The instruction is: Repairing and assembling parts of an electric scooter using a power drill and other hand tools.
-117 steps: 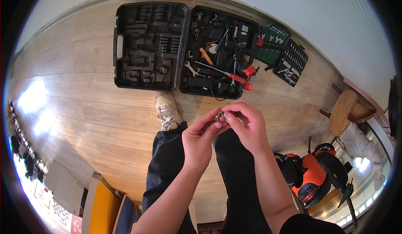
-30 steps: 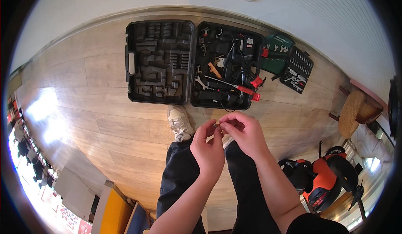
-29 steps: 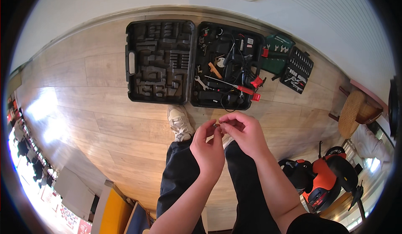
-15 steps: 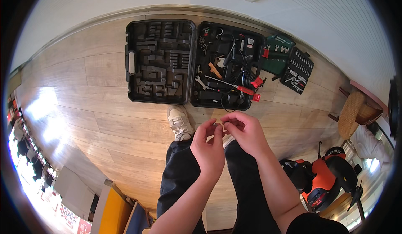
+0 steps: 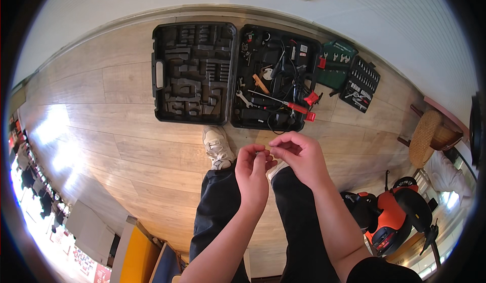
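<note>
Bare left hand (image 5: 252, 175) pinched a small grey metallic piece (image 5: 258, 153), partly hidden. Bare right hand (image 5: 302, 160) curled just beside; could not tell whether it held anything. Beyond: open black plastic tool case (image 5: 174, 51), red-handled screwdriver (image 5: 295, 107), dark-green pouch (image 5: 331, 79).

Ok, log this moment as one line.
left hand: pinching small item; right hand: beside it, contents unclear; black tool case: lying open

small piece (image 5: 258, 153) in the left fingers (image 5: 260, 164) looks metal, finish too small to read. case (image 5: 195, 75): matt black plastic; spanner (image 5: 244, 99) bare metal, screwdriver handle (image 5: 297, 108) smooth red plastic. floor (image 5: 126, 95): wood-grain planks, glossy under glare.
</note>
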A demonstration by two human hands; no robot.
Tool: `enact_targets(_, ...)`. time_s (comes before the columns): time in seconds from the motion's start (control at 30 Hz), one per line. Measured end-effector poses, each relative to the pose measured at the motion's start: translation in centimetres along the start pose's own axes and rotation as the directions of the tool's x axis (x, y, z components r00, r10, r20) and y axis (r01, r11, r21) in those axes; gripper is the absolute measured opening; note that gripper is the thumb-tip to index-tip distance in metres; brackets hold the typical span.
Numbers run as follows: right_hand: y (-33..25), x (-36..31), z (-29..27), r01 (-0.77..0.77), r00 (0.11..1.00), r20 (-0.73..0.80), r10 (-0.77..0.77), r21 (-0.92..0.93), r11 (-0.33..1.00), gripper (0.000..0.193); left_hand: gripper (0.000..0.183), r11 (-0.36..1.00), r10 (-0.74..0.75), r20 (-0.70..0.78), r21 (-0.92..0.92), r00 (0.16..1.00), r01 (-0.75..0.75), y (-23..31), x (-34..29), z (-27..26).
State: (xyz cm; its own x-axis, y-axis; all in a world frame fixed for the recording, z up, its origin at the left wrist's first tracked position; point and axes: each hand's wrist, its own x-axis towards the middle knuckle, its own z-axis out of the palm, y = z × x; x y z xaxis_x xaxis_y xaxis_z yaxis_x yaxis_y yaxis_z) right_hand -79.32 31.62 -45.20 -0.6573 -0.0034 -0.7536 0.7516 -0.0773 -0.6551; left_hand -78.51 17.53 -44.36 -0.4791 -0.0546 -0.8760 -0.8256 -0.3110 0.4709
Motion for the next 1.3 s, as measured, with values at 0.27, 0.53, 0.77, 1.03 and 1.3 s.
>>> enact_targets(0.27,0.0,-0.3,0.0,0.092,0.996,0.023,-0.091,-0.065,0.994,0.019,0.016,0.993,-0.030,-0.018,0.111,0.999,0.032,-0.2,0.2,0.1)
enact_targets(0.53,0.0,-0.6,0.3,0.172,0.984,-0.009,-0.176,-0.179,0.969,0.021,0.020,0.972,-0.036,0.004,0.232,0.999,0.034,-0.8,0.1,-0.4)
enact_targets(0.77,0.0,-0.8,0.1,0.324,0.938,0.033,-0.346,-0.440,0.838,0.019,0.020,0.984,-0.069,0.019,0.165,0.997,0.065,-1.0,0.0,-0.4)
enact_targets(1.03,-0.1,-1.1,0.0,0.293,0.950,0.019,-0.311,-0.400,0.869,0.021,0.018,0.985,-0.067,0.031,0.162,0.997,0.061,-0.9,-0.1,-0.6)
enact_targets(1.3,0.0,-1.5,-0.7,0.261,0.961,0.029,-0.275,-0.421,0.869,0.017,0.016,0.964,-0.024,0.019,0.264,1.000,0.019,-1.2,-0.1,-0.6)
